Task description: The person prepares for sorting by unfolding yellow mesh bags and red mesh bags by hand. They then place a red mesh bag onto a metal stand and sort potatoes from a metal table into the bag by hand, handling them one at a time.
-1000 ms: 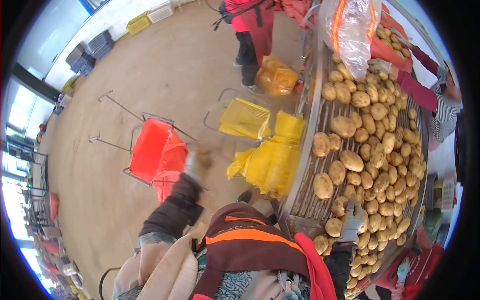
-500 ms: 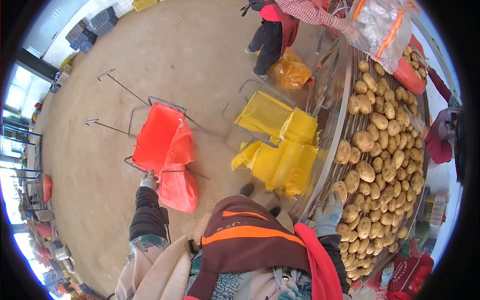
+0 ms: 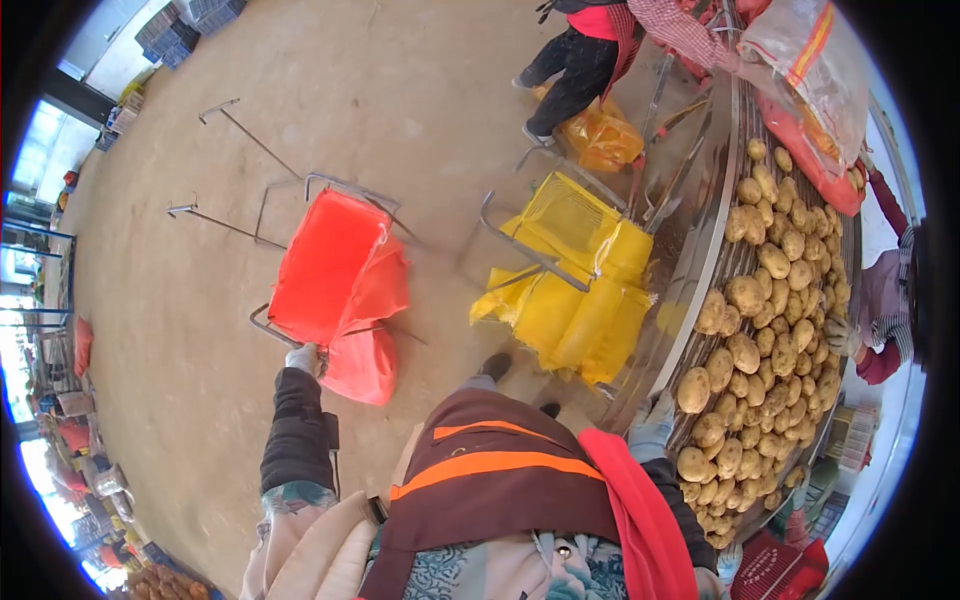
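Observation:
My gloved left hand [image 3: 306, 360] is closed at the near corner of a metal frame that carries a red bag [image 3: 330, 265]; part of the bag hangs down beside my fingers. My gloved right hand [image 3: 652, 428] is at the metal edge [image 3: 712, 270] of the sorting table, left of the many potatoes [image 3: 765, 370]. Its fingers look spread and I see no potato in it. To the right of the red bag, yellow mesh bags [image 3: 585, 290] hang on another metal frame beside the table.
A co-worker [image 3: 590, 60] stands at the upper table edge, holding a clear plastic bag [image 3: 815, 60]. An orange bag [image 3: 603, 135] lies by their feet. Another co-worker [image 3: 885, 290] reaches in from the far side. Crates [image 3: 170, 38] stand at the upper left.
My left hand has swung out to the red bag's frame and closed there. My right hand has moved off the potatoes to the table edge. The view has shifted left.

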A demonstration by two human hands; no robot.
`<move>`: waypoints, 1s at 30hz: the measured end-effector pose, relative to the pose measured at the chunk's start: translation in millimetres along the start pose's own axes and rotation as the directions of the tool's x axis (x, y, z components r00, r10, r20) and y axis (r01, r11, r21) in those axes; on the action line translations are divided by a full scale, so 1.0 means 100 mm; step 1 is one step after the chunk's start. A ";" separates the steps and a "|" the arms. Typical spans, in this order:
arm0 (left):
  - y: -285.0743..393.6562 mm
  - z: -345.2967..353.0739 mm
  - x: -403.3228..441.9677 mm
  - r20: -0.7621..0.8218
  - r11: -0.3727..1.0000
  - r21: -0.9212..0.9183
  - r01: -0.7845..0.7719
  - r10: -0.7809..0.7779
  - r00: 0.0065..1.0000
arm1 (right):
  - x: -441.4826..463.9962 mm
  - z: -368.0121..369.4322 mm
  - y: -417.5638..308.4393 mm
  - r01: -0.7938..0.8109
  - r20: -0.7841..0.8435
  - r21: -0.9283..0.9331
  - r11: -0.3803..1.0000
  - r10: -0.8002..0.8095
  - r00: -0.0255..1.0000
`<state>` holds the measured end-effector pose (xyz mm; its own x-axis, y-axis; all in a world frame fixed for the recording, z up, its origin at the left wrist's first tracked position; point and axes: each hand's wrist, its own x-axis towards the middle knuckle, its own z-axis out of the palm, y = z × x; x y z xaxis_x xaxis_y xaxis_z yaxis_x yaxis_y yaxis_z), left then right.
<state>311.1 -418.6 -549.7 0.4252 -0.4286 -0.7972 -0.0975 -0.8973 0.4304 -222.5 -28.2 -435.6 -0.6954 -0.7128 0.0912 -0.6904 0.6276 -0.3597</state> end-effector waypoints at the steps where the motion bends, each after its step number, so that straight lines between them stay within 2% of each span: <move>1: 0.05 -0.04 -0.13 -0.041 0.999 0.047 -0.009 0.011 0.999 | 0.01 -0.01 -0.02 0.014 0.007 -0.027 1.000 -0.014 1.000; 2: 0.04 -0.11 -0.01 -0.040 0.999 0.043 -0.003 0.004 0.999 | 0.03 -0.03 -0.04 0.019 0.009 -0.031 0.999 -0.019 1.000; 4: 0.10 -0.27 0.14 -0.042 0.924 0.327 -0.197 0.223 0.974 | 0.05 -0.08 -0.07 -0.058 0.118 -0.033 0.998 0.061 0.991; 5: 0.14 -0.32 0.13 -0.043 0.901 0.394 -0.180 0.214 0.976 | 0.04 -0.05 -0.03 -0.054 0.119 -0.037 0.998 0.058 0.991; 7: 0.26 -0.36 0.15 -0.025 0.907 0.383 -0.178 0.202 0.979 | 0.01 0.00 0.01 -0.013 0.029 -0.021 1.000 0.013 0.999; 8: 0.26 -0.37 0.16 -0.013 0.913 0.372 -0.168 0.186 0.982 | 0.00 -0.02 -0.01 -0.012 0.033 -0.029 1.000 0.013 0.999; 9: 0.25 -0.38 0.18 0.064 0.923 0.351 -0.157 0.144 0.987 | -0.01 -0.03 -0.02 -0.040 0.045 -0.029 0.999 0.041 0.998; 10: 0.19 -0.37 0.16 0.056 0.926 0.346 -0.149 0.138 0.989 | 0.00 -0.02 -0.06 -0.065 0.055 -0.025 0.998 0.066 0.996; 12: 0.08 -0.21 0.06 -0.021 0.916 0.295 -0.272 0.291 0.956 | 0.00 0.03 -0.04 -0.052 0.027 -0.021 0.998 0.052 0.998; 14: 0.12 -0.14 -0.16 -0.075 0.935 0.253 -0.249 0.276 0.958 | -0.01 0.04 -0.04 -0.046 0.004 -0.024 0.999 0.046 0.999; 16: 0.14 -0.13 -0.18 -0.084 0.894 0.346 -0.286 0.333 0.939 | -0.01 0.03 -0.09 0.026 -0.090 -0.079 0.997 -0.033 0.995; 17: 0.10 -0.17 0.00 -0.035 0.872 0.418 -0.256 0.297 0.954 | -0.03 0.00 -0.09 0.033 -0.083 -0.074 0.997 -0.039 0.996; 19: 0.04 -0.14 -0.07 -0.090 0.876 0.421 -0.234 0.297 0.951 | 0.05 -0.03 -0.07 -0.153 0.138 -0.066 0.986 0.161 0.977; 20: 0.10 -0.12 -0.09 -0.111 0.850 0.466 -0.247 0.333 0.936 | 0.10 0.04 -0.08 -0.149 0.135 -0.046 0.988 0.154 0.979; 21: 0.13 -0.15 -0.08 -0.116 0.844 0.473 -0.252 0.343 0.932 | 0.07 0.08 -0.08 -0.035 -0.044 -0.090 0.995 0.031 0.999; 22: 0.11 -0.17 -0.03 -0.115 0.852 0.455 -0.258 0.344 0.932 | 0.02 0.08 -0.09 0.062 -0.213 -0.160 0.985 -0.096 0.972; 24: 0.13 -0.15 0.07 -0.103 0.863 0.429 -0.268 0.341 0.934 | 0.20 -0.13 -0.67 0.040 -0.218 -0.129 0.991 -0.068 0.974; 26: 0.12 -0.22 0.16 -0.054 0.878 0.420 -0.231 0.279 0.959 | 0.36 -0.10 -1.05 0.265 -0.274 -0.009 0.964 -0.257 0.927; 30: 0.13 -0.23 0.04 -0.051 0.895 0.348 -0.279 0.315 0.948 | 0.92 0.29 -2.14 0.478 -0.105 0.227 0.848 -0.467 0.878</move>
<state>331.6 -429.4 -537.4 0.4181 -0.6835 -0.5984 -0.5192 -0.7203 0.4600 -132.8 -237.6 -376.8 -0.3091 -0.8859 0.3458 -0.8733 0.1205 -0.4721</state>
